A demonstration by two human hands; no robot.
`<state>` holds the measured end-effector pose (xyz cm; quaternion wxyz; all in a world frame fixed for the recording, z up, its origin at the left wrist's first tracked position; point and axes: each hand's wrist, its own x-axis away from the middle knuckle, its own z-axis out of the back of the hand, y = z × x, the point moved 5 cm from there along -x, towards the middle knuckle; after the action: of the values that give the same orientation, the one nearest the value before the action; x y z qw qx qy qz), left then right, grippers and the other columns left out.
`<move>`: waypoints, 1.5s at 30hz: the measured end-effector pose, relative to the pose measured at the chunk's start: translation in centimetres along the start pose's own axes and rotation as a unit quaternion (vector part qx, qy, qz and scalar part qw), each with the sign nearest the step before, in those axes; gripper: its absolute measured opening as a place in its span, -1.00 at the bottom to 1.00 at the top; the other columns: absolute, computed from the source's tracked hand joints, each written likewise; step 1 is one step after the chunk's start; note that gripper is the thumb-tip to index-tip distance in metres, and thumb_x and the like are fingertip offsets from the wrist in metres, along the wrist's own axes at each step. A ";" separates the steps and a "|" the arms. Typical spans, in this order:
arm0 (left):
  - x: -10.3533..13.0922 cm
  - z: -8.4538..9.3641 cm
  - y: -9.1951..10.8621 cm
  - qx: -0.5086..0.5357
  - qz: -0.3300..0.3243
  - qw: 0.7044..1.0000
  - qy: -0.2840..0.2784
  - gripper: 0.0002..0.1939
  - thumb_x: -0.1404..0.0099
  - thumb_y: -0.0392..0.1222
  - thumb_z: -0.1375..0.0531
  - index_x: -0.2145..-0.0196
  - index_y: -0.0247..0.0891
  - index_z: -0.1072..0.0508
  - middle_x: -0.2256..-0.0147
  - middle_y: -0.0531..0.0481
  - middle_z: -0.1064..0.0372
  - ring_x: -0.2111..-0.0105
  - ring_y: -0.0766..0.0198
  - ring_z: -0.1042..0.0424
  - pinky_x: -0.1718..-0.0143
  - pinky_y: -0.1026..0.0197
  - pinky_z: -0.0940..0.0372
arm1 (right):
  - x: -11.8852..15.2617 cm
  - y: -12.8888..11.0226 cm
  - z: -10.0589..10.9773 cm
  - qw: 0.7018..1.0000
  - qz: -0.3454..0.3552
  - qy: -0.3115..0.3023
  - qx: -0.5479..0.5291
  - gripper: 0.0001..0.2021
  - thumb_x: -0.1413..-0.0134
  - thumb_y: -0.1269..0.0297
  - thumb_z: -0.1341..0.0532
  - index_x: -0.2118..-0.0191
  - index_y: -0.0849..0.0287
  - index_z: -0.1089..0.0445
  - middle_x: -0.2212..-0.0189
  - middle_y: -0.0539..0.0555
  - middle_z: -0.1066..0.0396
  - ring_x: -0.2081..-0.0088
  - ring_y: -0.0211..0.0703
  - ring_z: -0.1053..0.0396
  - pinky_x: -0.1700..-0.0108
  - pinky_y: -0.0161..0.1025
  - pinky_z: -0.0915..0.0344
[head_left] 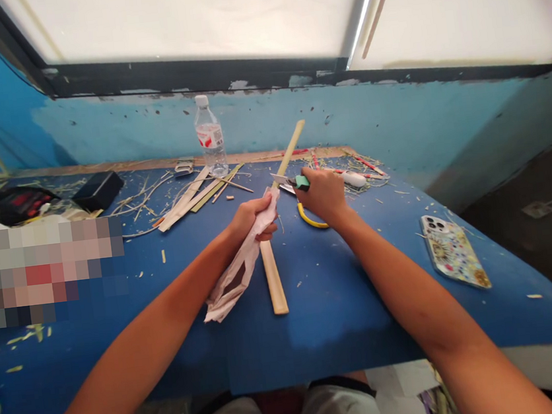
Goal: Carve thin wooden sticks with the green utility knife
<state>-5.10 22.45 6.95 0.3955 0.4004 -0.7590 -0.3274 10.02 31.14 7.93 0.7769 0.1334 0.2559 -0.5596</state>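
My left hand (250, 220) is closed around a pale bamboo strip (291, 145), with a crumpled whitish cloth or paper (241, 271) wrapped between palm and strip. The strip's free end slants up and away to the right. In my right hand (327, 191) is a utility knife (302, 182) with a green handle, its blade pointing left at the strip just beyond my left fingers. Whether the blade touches it, I cannot tell. Below my left hand lies another bamboo piece (275, 280). A yellow handle (311, 219) shows under my right hand, partly hidden.
A water bottle (210, 138) stands near the wall beside several bamboo strips (186, 204). To the left are a black box (97, 191) and a pixelated area. A phone in a patterned case (455, 251) lies right on the blue table (348, 312). Shavings are scattered about.
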 end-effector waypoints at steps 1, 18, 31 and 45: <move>0.0 0.0 0.0 0.001 0.003 1.000 -0.003 -0.56 -0.54 -0.10 0.17 0.49 -0.24 -0.18 0.70 0.16 0.04 0.82 0.47 0.14 0.83 0.44 0.21 | -0.1 0.3 0.0 1.000 -0.012 0.000 0.002 -0.76 -0.19 0.12 -0.18 0.25 0.15 -0.51 0.35 0.18 -0.54 0.33 -0.02 -0.41 0.33 -0.20 -0.01; -0.4 -0.1 -1.1 -0.042 -0.011 0.999 0.015 -0.60 -0.52 -0.13 0.10 0.49 -0.25 -0.22 0.70 0.13 -0.02 0.81 0.44 0.07 0.84 0.43 0.14 | -1.1 2.5 0.1 1.000 -0.017 -0.007 -0.007 -0.76 -0.15 0.13 -0.21 0.26 0.15 -0.55 0.37 0.19 -0.55 0.33 0.01 -0.44 0.29 -0.19 -0.14; -1.0 0.7 -1.6 -0.025 0.019 0.998 -0.062 -0.65 -0.47 -0.06 -0.03 0.47 -0.24 -0.24 0.67 0.16 0.01 0.79 0.45 0.09 0.83 0.43 0.14 | -1.9 7.8 0.0 0.987 -0.160 0.024 -0.002 -0.73 -0.19 0.13 -0.19 0.20 0.18 -0.56 0.28 0.29 -0.56 0.25 0.08 -0.44 0.23 -0.13 -0.20; -0.7 0.2 -1.1 -0.043 0.015 0.999 -0.007 -0.58 -0.51 -0.10 0.09 0.51 -0.25 -0.21 0.70 0.15 0.02 0.80 0.45 0.08 0.83 0.43 0.14 | -1.2 2.9 -0.2 1.000 -0.018 -0.005 0.017 -0.76 -0.16 0.13 -0.19 0.25 0.15 -0.55 0.36 0.19 -0.56 0.32 0.01 -0.45 0.30 -0.19 -0.11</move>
<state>-4.64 22.55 5.69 0.4125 0.3690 -0.7528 -0.3564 12.40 33.19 8.22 0.7656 0.1388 0.2451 -0.5784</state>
